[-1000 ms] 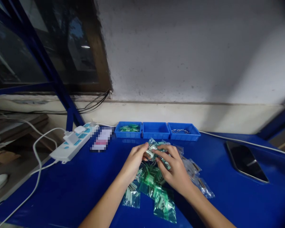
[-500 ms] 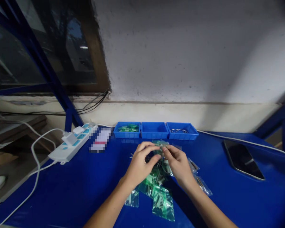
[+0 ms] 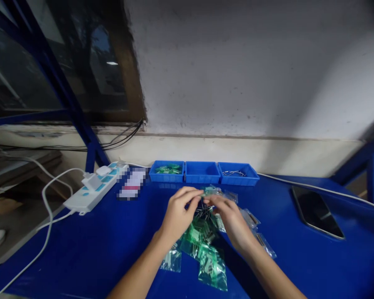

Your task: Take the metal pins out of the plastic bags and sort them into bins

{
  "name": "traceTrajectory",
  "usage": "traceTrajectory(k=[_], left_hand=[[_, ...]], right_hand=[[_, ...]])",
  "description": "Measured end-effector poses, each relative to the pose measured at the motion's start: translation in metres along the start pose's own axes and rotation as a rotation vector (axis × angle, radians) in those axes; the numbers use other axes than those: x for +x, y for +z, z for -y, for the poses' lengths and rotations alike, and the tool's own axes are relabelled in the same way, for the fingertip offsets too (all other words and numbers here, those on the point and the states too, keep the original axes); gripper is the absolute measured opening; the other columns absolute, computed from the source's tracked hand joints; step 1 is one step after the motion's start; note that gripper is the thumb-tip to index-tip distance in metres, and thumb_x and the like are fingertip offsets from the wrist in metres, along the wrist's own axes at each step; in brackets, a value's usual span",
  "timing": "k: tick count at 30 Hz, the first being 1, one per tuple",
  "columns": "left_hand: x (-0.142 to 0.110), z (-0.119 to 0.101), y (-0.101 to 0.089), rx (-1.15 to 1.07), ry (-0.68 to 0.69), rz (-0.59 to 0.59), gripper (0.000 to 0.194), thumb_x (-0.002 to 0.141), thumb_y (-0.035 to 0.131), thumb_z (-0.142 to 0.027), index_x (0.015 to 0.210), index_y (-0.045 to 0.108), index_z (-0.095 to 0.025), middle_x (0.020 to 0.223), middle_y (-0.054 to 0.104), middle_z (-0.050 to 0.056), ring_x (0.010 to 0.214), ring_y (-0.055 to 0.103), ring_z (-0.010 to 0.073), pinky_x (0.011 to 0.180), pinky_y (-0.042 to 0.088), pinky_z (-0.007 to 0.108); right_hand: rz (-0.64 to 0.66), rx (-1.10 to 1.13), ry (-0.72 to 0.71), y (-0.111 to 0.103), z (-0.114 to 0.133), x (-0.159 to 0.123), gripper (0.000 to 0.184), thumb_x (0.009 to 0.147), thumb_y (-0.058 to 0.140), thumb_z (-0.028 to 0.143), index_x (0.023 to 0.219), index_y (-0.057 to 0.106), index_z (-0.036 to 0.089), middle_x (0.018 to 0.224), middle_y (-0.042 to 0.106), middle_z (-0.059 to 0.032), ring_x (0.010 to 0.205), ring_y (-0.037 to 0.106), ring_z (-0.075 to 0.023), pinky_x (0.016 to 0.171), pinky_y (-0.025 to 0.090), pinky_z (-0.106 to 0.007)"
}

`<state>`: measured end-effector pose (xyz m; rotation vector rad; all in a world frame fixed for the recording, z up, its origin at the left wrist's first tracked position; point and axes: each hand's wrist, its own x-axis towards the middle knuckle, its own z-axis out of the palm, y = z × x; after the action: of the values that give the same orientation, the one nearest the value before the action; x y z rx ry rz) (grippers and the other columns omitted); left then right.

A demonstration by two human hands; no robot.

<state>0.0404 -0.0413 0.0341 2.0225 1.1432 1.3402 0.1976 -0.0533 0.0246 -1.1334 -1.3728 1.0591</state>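
Observation:
My left hand (image 3: 181,209) is closed in a pinch, thumb against fingertips, at the edge of a small greenish plastic bag (image 3: 210,190). Opposite it, my right hand (image 3: 227,216) has its fingers bent together at the same spot, slightly blurred; what lies between them is hidden. Under the fingertips is a pile of thin metal pins (image 3: 203,212). Closer to me lie several green-tinted bags (image 3: 212,265) with small pale and metal parts inside. A clear bag (image 3: 171,261) rests below my left wrist, and more clear bags (image 3: 265,245) lie beyond my right forearm.
Three blue bins stand in a row at the back: the left bin (image 3: 166,177) holds green packets, the middle bin (image 3: 202,178) shows its bare floor, the right bin (image 3: 239,181) holds metal pins. A power strip (image 3: 90,193) lies left, a phone (image 3: 317,211) right.
My hands have drawn slightly closer together at the fingertips. My right fingers have shifted left towards the left hand's pinch, and the view has moved slightly.

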Motion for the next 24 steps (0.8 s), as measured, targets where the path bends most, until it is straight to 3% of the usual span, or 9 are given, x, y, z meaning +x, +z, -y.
traceTrajectory(k=[2, 5, 9, 12, 15, 17, 20, 22, 24], left_hand=[[-0.004, -0.005, 0.003, 0.051, 0.104, 0.079, 0.024, 0.088, 0.050, -0.021, 0.105, 0.066, -0.023, 0.106, 0.062, 0.007, 0.102, 0.055, 0.0197, 0.089, 0.045, 0.035], [-0.007, -0.010, 0.007, 0.036, 0.083, 0.150, 0.022, 0.086, 0.055, -0.025, 0.103, 0.067, -0.023, 0.108, 0.059, 0.007, 0.102, 0.055, 0.0200, 0.088, 0.045, 0.034], [-0.005, -0.006, 0.007, -0.174, -0.252, 0.158, 0.040, 0.092, 0.040, -0.044, 0.086, 0.069, -0.017, 0.081, 0.061, 0.006, 0.073, 0.057, 0.0156, 0.067, 0.046, 0.027], [-0.001, 0.003, 0.005, -0.395, -0.520, 0.153, 0.056, 0.089, 0.033, -0.057, 0.081, 0.067, -0.013, 0.066, 0.057, 0.003, 0.056, 0.050, 0.0122, 0.053, 0.039, 0.023], [0.001, 0.006, 0.002, -0.552, -0.654, 0.131, 0.053, 0.084, 0.043, -0.060, 0.087, 0.065, -0.012, 0.063, 0.055, 0.001, 0.054, 0.049, 0.0112, 0.049, 0.035, 0.021], [0.002, 0.005, -0.001, -0.518, -0.590, 0.149, 0.043, 0.082, 0.052, -0.053, 0.092, 0.064, -0.013, 0.064, 0.055, 0.000, 0.056, 0.050, 0.0113, 0.051, 0.036, 0.021], [0.003, 0.002, -0.003, -0.272, -0.342, 0.120, 0.026, 0.085, 0.054, -0.036, 0.097, 0.065, -0.015, 0.075, 0.060, 0.004, 0.068, 0.055, 0.0146, 0.061, 0.043, 0.024], [0.002, 0.001, -0.004, -0.071, -0.151, 0.072, 0.022, 0.087, 0.050, -0.025, 0.100, 0.066, -0.019, 0.089, 0.063, 0.006, 0.083, 0.057, 0.0183, 0.074, 0.045, 0.029], [0.000, 0.000, -0.003, 0.083, 0.016, 0.082, 0.027, 0.087, 0.047, -0.015, 0.104, 0.066, -0.024, 0.098, 0.062, 0.007, 0.094, 0.055, 0.0202, 0.082, 0.045, 0.034]], right_hand=[[-0.004, 0.217, 0.131, -0.002, 0.002, 0.002, 0.041, 0.083, 0.048, 0.053, 0.083, 0.066, 0.017, 0.081, 0.063, -0.0070, 0.073, 0.056, -0.0197, 0.062, 0.044, -0.029], [-0.093, 0.217, 0.119, -0.003, 0.000, 0.004, 0.034, 0.077, 0.059, 0.050, 0.080, 0.064, 0.017, 0.072, 0.060, -0.0025, 0.061, 0.050, -0.0144, 0.056, 0.039, -0.025], [-0.164, -0.028, -0.042, -0.002, -0.004, 0.002, 0.024, 0.081, 0.058, 0.041, 0.082, 0.063, 0.018, 0.071, 0.060, -0.0023, 0.064, 0.053, -0.0159, 0.060, 0.042, -0.028], [-0.105, -0.238, -0.325, 0.000, -0.009, -0.003, 0.016, 0.084, 0.051, 0.023, 0.092, 0.065, 0.021, 0.093, 0.063, -0.0064, 0.090, 0.058, -0.0218, 0.081, 0.045, -0.036], [-0.074, -0.414, -0.504, 0.001, -0.015, -0.008, 0.032, 0.079, 0.046, 0.010, 0.099, 0.065, 0.026, 0.119, 0.052, -0.0084, 0.112, 0.049, -0.0256, 0.088, 0.043, -0.042], [-0.091, -0.461, -0.493, 0.002, -0.016, -0.010, 0.039, 0.078, 0.045, 0.008, 0.105, 0.065, 0.029, 0.128, 0.042, -0.0089, 0.120, 0.041, -0.0277, 0.089, 0.043, -0.044], [-0.117, -0.379, -0.361, 0.001, -0.012, -0.008, 0.033, 0.077, 0.050, 0.015, 0.102, 0.067, 0.028, 0.121, 0.043, -0.0099, 0.120, 0.040, -0.0293, 0.088, 0.043, -0.044], [-0.117, -0.203, -0.183, 0.000, -0.009, -0.005, 0.018, 0.079, 0.053, 0.025, 0.089, 0.068, 0.024, 0.104, 0.051, -0.0091, 0.104, 0.050, -0.0268, 0.080, 0.046, -0.040], [-0.097, 0.016, 0.023, -0.001, -0.006, -0.002, 0.024, 0.083, 0.051, 0.037, 0.076, 0.066, 0.021, 0.082, 0.054, -0.0054, 0.078, 0.054, -0.0201, 0.066, 0.046, -0.033]])
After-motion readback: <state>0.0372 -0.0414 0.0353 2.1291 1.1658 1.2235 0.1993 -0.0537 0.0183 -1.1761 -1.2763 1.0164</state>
